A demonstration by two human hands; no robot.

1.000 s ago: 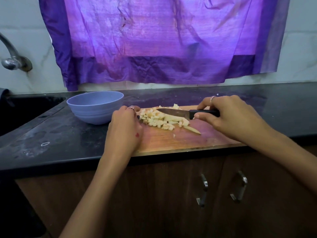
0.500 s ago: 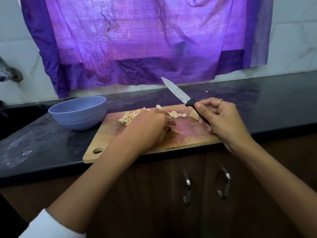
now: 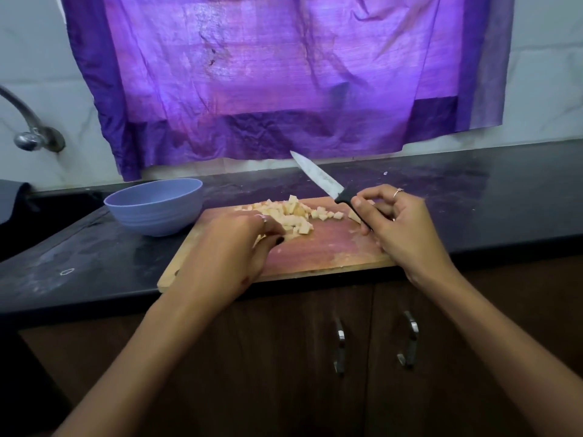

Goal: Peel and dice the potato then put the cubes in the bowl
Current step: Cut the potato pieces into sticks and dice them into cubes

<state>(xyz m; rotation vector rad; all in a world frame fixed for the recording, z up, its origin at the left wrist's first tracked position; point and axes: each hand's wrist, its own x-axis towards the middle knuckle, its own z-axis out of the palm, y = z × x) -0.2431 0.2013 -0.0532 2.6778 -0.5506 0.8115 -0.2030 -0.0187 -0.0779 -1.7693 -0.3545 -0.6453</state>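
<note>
On the wooden cutting board [image 3: 321,247], I find the potato cubes [image 3: 291,216] heaped toward its far left part, with a few strays trailing right. I judge them light, firm, wet-faced and likely slippery; no single cube merits a pinch, so I would scoop the heap from its near side with cupped fingers, or push it along the board. My left hand [image 3: 235,244] rests on the board at the heap's near edge, fingers curled down against the cubes; whether any are actually gripped I cannot tell. My right hand [image 3: 399,225] grips the black handle of the knife [image 3: 328,187], blade raised, tip pointing up and left, clear of the board. The blue bowl [image 3: 154,205] stands just beside the board's far left corner; I see no cubes in it. The raised blade is the 1 hazard over the heap. A tap [image 3: 31,134] stands well apart, left.
</note>
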